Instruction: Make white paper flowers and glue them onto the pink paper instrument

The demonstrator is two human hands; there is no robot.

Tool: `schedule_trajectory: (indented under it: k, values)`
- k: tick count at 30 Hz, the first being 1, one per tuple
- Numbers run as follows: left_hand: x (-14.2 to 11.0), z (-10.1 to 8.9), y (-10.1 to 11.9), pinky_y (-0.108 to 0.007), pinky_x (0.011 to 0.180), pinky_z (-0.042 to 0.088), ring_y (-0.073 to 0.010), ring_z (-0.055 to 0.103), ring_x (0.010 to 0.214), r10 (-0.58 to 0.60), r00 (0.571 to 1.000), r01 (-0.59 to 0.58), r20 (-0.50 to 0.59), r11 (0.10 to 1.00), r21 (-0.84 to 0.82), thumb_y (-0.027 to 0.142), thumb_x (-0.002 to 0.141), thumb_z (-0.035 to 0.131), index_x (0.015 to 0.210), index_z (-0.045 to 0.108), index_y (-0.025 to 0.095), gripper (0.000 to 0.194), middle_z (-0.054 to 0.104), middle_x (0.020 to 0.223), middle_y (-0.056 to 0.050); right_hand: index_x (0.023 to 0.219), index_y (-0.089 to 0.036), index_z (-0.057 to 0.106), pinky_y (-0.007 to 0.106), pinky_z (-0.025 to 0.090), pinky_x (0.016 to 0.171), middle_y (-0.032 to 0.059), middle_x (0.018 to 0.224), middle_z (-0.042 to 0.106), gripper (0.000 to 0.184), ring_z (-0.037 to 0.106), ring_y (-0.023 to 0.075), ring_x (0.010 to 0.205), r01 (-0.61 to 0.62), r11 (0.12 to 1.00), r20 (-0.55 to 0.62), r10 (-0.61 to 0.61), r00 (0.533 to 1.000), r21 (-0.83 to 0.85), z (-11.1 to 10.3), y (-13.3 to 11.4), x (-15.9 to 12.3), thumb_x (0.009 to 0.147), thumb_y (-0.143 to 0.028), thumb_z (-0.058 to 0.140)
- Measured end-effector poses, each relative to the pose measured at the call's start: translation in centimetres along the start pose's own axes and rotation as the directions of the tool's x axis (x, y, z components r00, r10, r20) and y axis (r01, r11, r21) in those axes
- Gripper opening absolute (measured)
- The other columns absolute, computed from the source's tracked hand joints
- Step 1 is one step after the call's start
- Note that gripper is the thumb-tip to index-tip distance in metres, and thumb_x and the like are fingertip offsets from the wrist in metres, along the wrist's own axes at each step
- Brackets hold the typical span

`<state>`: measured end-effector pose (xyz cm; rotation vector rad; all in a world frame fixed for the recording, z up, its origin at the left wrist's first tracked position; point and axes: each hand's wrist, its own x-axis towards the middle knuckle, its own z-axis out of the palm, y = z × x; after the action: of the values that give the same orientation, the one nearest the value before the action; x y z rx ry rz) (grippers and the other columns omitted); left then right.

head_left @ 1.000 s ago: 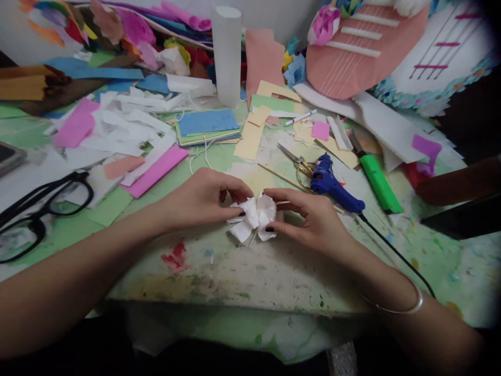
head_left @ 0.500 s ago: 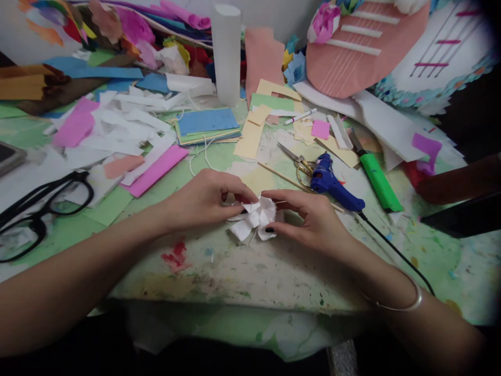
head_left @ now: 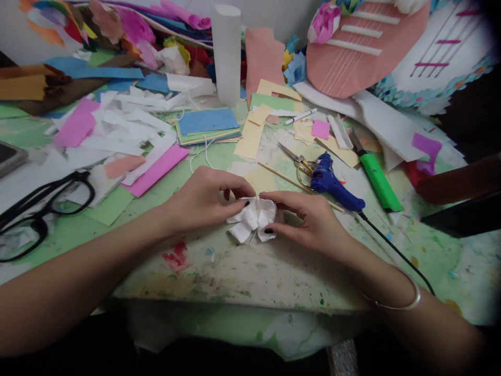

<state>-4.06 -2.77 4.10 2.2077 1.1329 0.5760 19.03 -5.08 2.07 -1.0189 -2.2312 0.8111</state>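
Observation:
A small white paper flower (head_left: 253,220) rests on the paint-stained green table (head_left: 274,271) in front of me. My left hand (head_left: 203,198) pinches its left petals with the fingertips curled over the top. From the other side, my right hand (head_left: 309,219) grips it between thumb and forefinger. A thin bangle circles my right wrist. A thin wooden stick (head_left: 287,180) lies just behind the flower.
A blue glue gun (head_left: 332,183) with a black cord, scissors (head_left: 295,159) and a green cutter (head_left: 378,180) lie to the right. Black glasses (head_left: 39,209) sit far left. Paper scraps, a white roll (head_left: 226,52) and pink card pieces crowd the back.
My left fingers have shifted slightly over the top of the flower, pressing the petals together. Both hands otherwise stay in place.

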Motion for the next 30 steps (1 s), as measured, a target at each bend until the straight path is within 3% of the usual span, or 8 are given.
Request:
schedule_trajectory:
  k: [5,9,12,18,30]
  values:
    - [0.0,0.5,-0.4,-0.021,0.062,0.043,-0.0098,0.059,0.063,-0.001,1.0,0.0,0.027,0.999,0.041,0.023,0.081,0.059,0.087,0.074,0.019,0.017,0.074,0.076,0.0,0.122,-0.026,0.066,0.042,0.058,0.087,0.0066,0.118,0.071,0.041,0.069,0.0244,0.102,-0.012,1.0,-0.005,0.012,1.0,0.013,0.1,0.2,-0.2,0.081,-0.026,0.072]
    - [0.1,0.6,-0.3,-0.024,0.07,0.048,-0.0131,0.065,0.074,0.035,0.999,-0.034,0.027,0.999,-0.032,0.022,0.082,0.059,0.085,0.073,0.018,0.015,0.076,0.084,-0.003,0.122,-0.024,0.066,0.041,0.059,0.085,0.0075,0.117,0.072,0.04,0.07,0.0243,0.099,0.003,1.0,-0.012,-0.003,1.0,0.009,0.2,0.3,-0.2,0.082,-0.027,0.072]
    - [0.1,0.9,-0.1,-0.027,0.077,0.05,-0.0154,0.067,0.081,0.069,0.998,-0.069,0.004,0.994,-0.084,0.02,0.082,0.058,0.083,0.071,0.017,0.013,0.075,0.086,-0.004,0.122,-0.023,0.066,0.041,0.058,0.086,0.0074,0.117,0.072,0.041,0.07,0.0242,0.1,0.021,1.0,-0.018,-0.021,1.0,0.001,0.2,0.4,-0.2,0.082,-0.027,0.072]
    - [-0.2,1.5,-0.1,-0.025,0.073,0.05,-0.0133,0.066,0.077,0.08,0.994,-0.086,-0.069,0.993,-0.082,0.013,0.08,0.058,0.082,0.07,0.019,0.013,0.075,0.083,-0.002,0.124,-0.025,0.065,0.039,0.058,0.087,0.0063,0.118,0.071,0.042,0.07,0.0234,0.103,0.054,0.999,-0.019,-0.054,0.998,-0.001,0.2,0.4,-0.2,0.082,-0.026,0.072]
    - [-0.1,2.1,-0.3,-0.02,0.068,0.048,-0.0102,0.064,0.069,0.128,0.979,-0.142,-0.156,0.987,-0.079,0.016,0.082,0.063,0.076,0.068,0.018,0.008,0.072,0.075,0.0,0.123,-0.022,0.066,0.036,0.055,0.091,0.0078,0.119,0.071,0.042,0.069,0.0228,0.107,0.072,0.997,0.004,-0.072,0.997,0.027,0.1,0.3,-0.3,0.081,-0.024,0.073]
